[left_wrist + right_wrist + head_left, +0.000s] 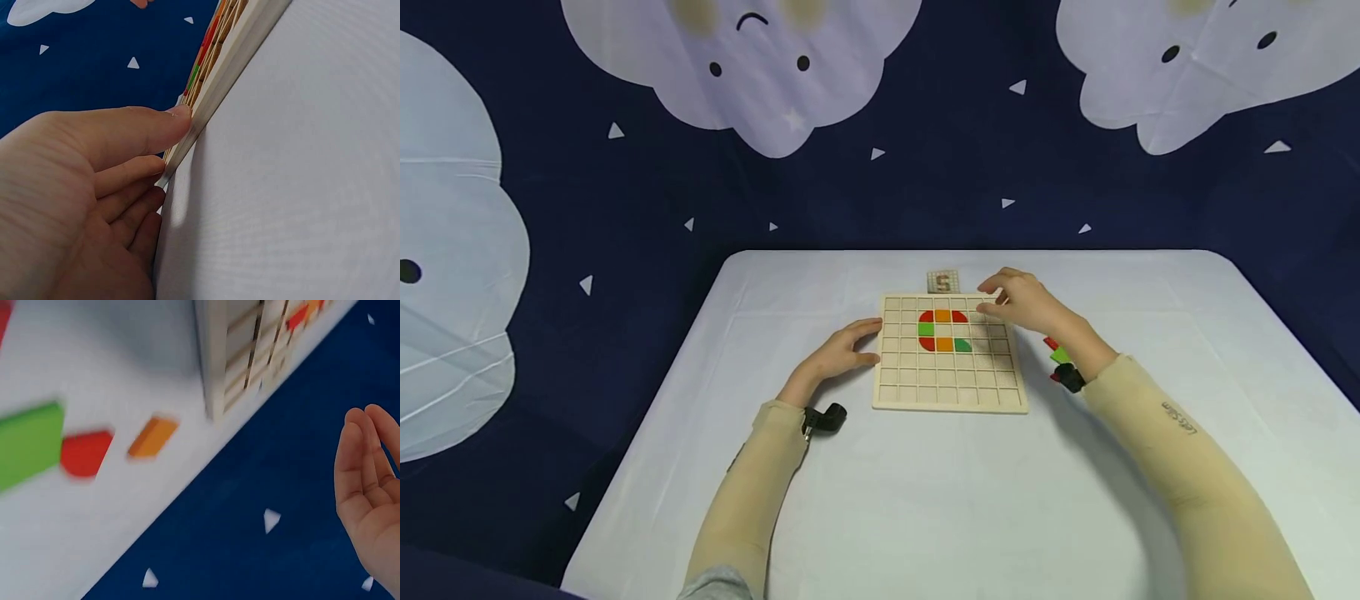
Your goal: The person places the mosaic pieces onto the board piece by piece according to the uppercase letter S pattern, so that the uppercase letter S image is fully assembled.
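A square wooden grid board (946,379) lies on the white table. Coloured tiles set in it make a C-like shape: red (959,317), orange (942,316) and green (926,330) pieces among them. My left hand (838,352) touches the board's left edge, thumb and fingers spread apart; the left wrist view shows the thumb (147,130) against the rim. Over the board's far right corner hovers my right hand (1026,302), fingers loosely bent, with no piece visible in it. Behind the board lies a small card (943,282) bearing an S-like figure.
Loose tiles lie right of the board, partly hidden by the right wrist: a green one (28,444), a red one (86,453) and an orange one (153,437) in the right wrist view. A dark blue cloth with clouds hangs behind the table.
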`<control>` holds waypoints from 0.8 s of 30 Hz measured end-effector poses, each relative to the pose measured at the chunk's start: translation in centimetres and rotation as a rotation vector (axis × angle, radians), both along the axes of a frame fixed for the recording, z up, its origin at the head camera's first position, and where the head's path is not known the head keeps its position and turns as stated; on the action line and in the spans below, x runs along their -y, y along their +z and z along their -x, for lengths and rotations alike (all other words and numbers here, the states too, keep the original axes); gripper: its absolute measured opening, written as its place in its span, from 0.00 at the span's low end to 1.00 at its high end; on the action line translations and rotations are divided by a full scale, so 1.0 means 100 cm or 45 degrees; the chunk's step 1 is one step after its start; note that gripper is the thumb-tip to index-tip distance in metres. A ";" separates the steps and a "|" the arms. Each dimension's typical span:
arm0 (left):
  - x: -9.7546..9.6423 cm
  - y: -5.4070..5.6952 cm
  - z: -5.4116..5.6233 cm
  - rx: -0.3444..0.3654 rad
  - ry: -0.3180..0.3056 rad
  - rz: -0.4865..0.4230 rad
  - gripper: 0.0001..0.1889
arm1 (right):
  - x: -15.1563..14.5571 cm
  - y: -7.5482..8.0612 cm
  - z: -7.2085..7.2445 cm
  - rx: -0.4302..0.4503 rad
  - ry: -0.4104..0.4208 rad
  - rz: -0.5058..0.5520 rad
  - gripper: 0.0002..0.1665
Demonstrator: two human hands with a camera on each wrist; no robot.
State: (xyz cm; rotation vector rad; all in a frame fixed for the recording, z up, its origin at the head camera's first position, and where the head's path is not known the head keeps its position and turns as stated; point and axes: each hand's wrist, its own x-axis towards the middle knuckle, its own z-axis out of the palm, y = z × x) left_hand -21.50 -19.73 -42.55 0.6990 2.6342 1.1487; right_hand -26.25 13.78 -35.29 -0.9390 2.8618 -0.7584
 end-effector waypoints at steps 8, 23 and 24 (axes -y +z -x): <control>0.000 -0.001 0.001 -0.005 0.008 -0.010 0.34 | -0.050 0.002 0.006 -0.018 -0.180 0.012 0.24; -0.001 -0.003 0.001 0.000 0.016 0.012 0.34 | -0.107 -0.015 -0.029 0.065 -0.289 -0.125 0.26; -0.001 -0.003 0.001 0.003 0.020 0.018 0.34 | -0.110 -0.017 -0.031 0.065 -0.279 -0.128 0.26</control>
